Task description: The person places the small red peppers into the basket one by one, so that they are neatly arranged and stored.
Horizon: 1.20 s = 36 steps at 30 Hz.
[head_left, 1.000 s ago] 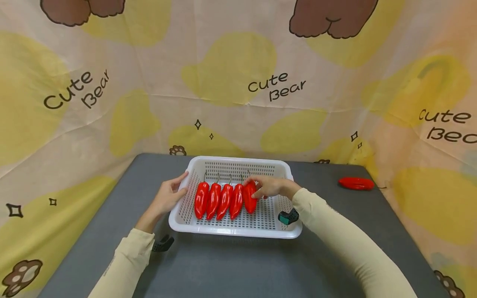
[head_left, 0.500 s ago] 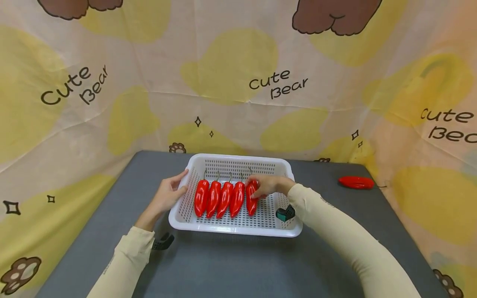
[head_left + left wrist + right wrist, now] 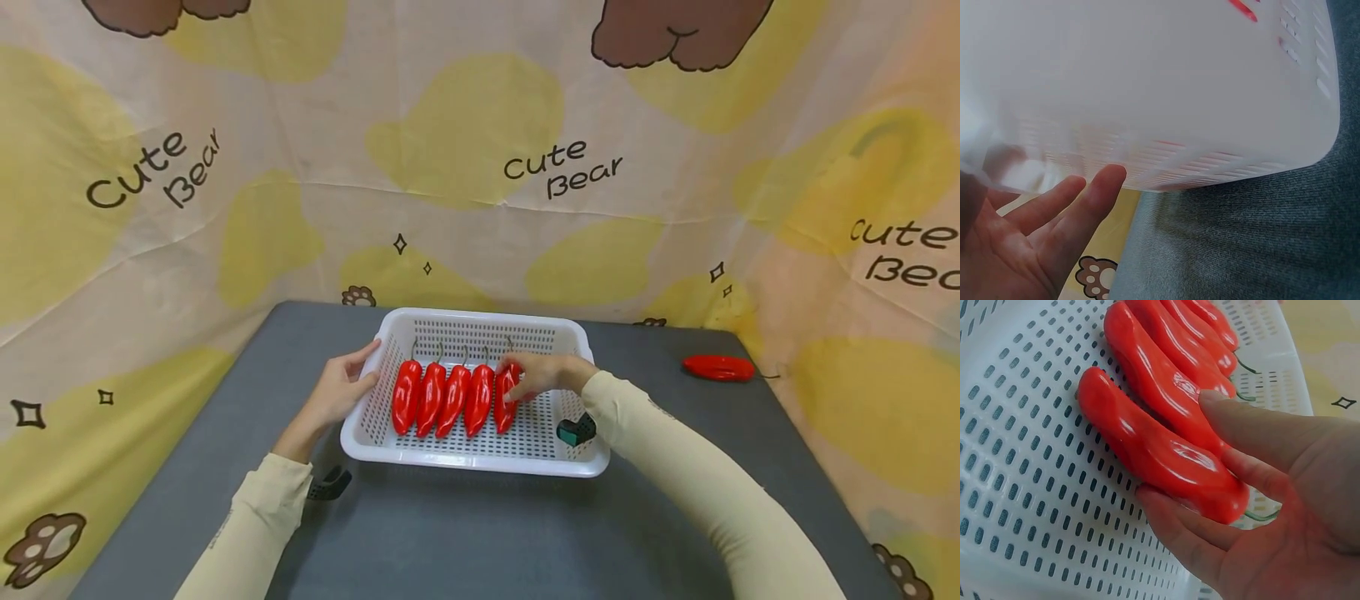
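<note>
A white perforated plastic basket [image 3: 480, 467] stands on the dark grey table. Inside lie several glossy red chili peppers [image 3: 406, 398] side by side, stems toward the far wall. My right hand [image 3: 536, 375] reaches into the basket and holds the rightmost chili pepper [image 3: 1160, 453], thumb on one side and fingers on the other. In the right wrist view, the thumb tip overlaps the neighbouring pepper. My left hand [image 3: 341, 390] touches the basket's left end; in the left wrist view its extended fingers [image 3: 1107, 184] rest against the outer wall.
Another red chili pepper [image 3: 718, 367] lies on the table [image 3: 660, 400] to the right of the basket. A printed cloth [image 3: 450, 167] with bear and paw patterns hangs behind and at both sides. A black device [image 3: 576, 431] sits under the right wrist.
The rightmost chili pepper has shifted slightly right at its stem end and tilted, with my right hand around it. The left hand stays at the basket's end.
</note>
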Tool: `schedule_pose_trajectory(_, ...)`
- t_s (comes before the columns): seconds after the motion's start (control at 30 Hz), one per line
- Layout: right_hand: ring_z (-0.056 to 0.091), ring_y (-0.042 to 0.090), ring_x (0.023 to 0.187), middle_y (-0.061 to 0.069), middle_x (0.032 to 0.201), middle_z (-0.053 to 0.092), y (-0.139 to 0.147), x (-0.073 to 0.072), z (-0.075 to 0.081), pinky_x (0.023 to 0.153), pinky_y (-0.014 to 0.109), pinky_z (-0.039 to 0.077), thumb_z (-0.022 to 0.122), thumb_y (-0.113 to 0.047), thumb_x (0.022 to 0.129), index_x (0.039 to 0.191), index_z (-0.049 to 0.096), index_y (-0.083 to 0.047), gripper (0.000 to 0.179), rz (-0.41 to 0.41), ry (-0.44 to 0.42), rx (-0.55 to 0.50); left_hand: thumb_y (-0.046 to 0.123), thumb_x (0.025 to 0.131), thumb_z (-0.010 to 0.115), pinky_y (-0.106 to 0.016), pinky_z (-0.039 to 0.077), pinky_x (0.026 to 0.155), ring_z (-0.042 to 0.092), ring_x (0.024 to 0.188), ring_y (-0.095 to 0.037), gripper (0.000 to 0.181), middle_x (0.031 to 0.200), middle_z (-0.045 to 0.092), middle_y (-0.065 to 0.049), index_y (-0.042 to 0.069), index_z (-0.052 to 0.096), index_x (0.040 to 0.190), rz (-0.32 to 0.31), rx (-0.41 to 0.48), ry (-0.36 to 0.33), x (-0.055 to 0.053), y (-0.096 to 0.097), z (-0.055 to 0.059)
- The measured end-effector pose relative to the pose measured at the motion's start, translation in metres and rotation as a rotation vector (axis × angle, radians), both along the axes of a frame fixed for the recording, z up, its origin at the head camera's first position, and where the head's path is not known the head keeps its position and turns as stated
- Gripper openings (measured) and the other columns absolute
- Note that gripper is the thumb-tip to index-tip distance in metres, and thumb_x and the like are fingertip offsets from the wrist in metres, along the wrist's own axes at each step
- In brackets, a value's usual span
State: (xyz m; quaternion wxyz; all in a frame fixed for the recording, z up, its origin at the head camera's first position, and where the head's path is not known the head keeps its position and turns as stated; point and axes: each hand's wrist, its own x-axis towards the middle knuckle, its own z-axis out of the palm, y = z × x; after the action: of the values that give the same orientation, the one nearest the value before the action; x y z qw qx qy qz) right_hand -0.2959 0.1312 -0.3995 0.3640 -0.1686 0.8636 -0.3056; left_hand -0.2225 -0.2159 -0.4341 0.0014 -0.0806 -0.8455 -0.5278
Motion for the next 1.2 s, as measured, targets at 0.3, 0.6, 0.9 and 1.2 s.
schedule_pose_trajectory(0.3, 0.059, 0.022, 0.097, 0.013, 0.127, 0.052, 0.003, 0.002, 0.002, 0.094, 0.037, 0.060, 0.072, -0.020, 0.092, 0.137, 0.051, -0.013, 0.051, -0.009, -0.079, -0.029, 0.005, 0.100, 0.056, -0.042, 0.064, 0.077, 0.063, 0.118, -0.051, 0.060, 0.150, 0.046, -0.032, 0.004, 0.036, 0.156, 0.002, 0.010, 0.001, 0.001, 0.002, -0.001)
schedule_pose_trajectory(0.6, 0.060, 0.023, 0.100, 0.017, 0.142, 0.048, 0.006, -0.002, -0.002, 0.094, 0.038, 0.060, 0.072, -0.019, 0.092, 0.144, 0.048, -0.015, 0.057, -0.028, -0.082, -0.060, 0.004, 0.099, 0.053, -0.040, 0.064, 0.079, 0.061, 0.122, -0.049, 0.058, 0.148, 0.048, -0.033, 0.001, 0.037, 0.155, 0.001, 0.008, 0.022, -0.001, 0.001, -0.002)
schedule_pose_trajectory(0.9, 0.056, 0.035, 0.121, 0.024, 0.157, 0.034, 0.010, -0.003, 0.005, 0.102, 0.047, 0.056, 0.064, -0.026, 0.097, 0.153, 0.039, -0.013, 0.062, -0.046, -0.007, -0.050, 0.005, 0.099, 0.054, -0.044, 0.063, 0.083, 0.061, 0.123, -0.048, 0.059, 0.150, 0.047, -0.032, 0.004, 0.037, 0.155, 0.016, 0.011, -0.002, 0.001, 0.003, -0.001)
schedule_pose_trajectory(1.2, 0.045, 0.043, 0.138, 0.024, 0.162, 0.027, 0.023, -0.006, 0.028, 0.115, 0.056, 0.043, 0.056, -0.034, 0.102, 0.155, 0.035, -0.010, 0.062, -0.068, 0.043, -0.122, 0.007, 0.100, 0.055, -0.039, 0.065, 0.074, 0.068, 0.111, -0.047, 0.058, 0.147, 0.050, -0.033, 0.006, 0.038, 0.155, 0.022, 0.006, -0.009, 0.001, 0.004, 0.002)
